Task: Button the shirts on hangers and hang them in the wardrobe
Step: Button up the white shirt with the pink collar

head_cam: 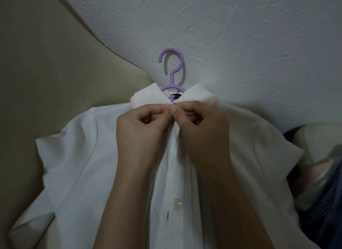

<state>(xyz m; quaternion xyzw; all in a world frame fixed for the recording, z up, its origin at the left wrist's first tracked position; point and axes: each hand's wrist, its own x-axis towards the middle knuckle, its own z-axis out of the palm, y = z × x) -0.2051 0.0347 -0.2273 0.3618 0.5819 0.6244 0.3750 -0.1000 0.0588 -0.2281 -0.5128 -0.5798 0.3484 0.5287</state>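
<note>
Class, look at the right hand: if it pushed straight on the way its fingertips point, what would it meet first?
The right hand points leftward, so most likely the left hand, which pinches the same spot below the collar of the shirt.

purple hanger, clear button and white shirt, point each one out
purple hanger (172, 79): head view, stem just under the hook
clear button (176, 204): head view, centre of the button
white shirt (83, 156): head view, front panel at picture left
</note>
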